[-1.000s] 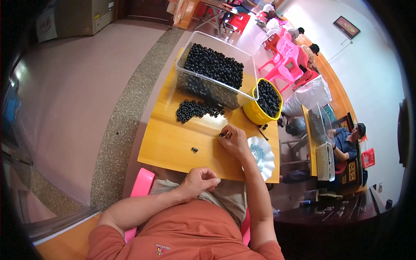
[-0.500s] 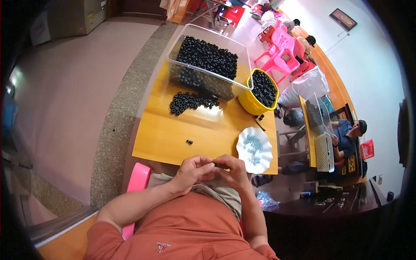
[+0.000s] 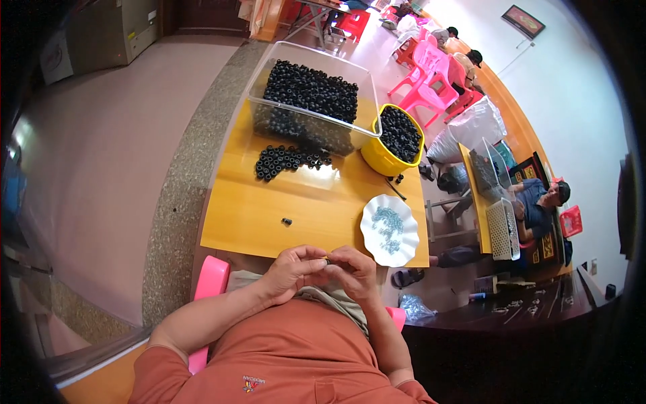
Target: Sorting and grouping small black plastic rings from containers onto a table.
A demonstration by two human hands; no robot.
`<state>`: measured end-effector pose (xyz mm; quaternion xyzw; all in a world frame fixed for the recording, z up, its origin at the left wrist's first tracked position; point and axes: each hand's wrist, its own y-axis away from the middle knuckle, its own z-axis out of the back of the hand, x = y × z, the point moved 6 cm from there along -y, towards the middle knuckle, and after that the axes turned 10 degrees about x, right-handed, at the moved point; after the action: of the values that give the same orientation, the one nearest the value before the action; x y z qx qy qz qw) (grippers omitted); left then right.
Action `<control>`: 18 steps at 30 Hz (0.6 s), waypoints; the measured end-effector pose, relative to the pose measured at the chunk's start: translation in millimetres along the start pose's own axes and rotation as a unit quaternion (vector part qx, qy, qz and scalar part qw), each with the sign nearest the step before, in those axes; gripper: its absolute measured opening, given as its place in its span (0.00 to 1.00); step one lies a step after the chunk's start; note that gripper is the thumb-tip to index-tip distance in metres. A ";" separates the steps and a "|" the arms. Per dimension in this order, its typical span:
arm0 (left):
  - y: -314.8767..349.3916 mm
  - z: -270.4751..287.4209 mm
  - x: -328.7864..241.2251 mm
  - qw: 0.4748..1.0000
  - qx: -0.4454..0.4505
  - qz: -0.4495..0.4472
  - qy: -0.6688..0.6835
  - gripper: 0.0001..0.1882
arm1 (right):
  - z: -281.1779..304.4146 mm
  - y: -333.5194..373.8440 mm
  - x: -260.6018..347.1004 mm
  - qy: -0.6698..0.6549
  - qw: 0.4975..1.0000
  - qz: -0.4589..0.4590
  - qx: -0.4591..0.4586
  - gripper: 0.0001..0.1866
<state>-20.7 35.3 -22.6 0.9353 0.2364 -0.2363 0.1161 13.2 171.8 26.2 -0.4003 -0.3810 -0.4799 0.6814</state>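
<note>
Pinching a black piece [image 3: 328,262] between left hand [image 3: 293,269] and right hand [image 3: 354,271], I face a yellow table [image 3: 323,214], pink chairs [image 3: 424,99] far right.

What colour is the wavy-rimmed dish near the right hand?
The dish is white, best seen in the head view.

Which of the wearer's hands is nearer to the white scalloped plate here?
The right hand. It is just off the near left edge of the white scalloped plate; the left hand is farther away, left of the right hand.
</note>
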 end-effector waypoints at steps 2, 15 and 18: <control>0.2 1.4 1.4 1.000 -0.003 -0.002 0.007 0.10 | -3.5 0.8 3.7 0.002 0.999 0.032 -0.020 0.13; 0.6 4.9 3.3 0.999 -0.027 -0.015 0.009 0.08 | -7.5 -1.7 24.3 0.142 0.986 0.088 -0.012 0.14; -0.2 2.6 3.5 1.000 -0.020 -0.008 0.006 0.08 | -5.7 0.7 15.8 0.115 0.991 0.066 0.013 0.12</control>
<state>-19.1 35.9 -26.6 0.9323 0.2490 -0.2267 0.1315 18.5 161.3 38.1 -0.3586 -0.2790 -0.4715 0.7558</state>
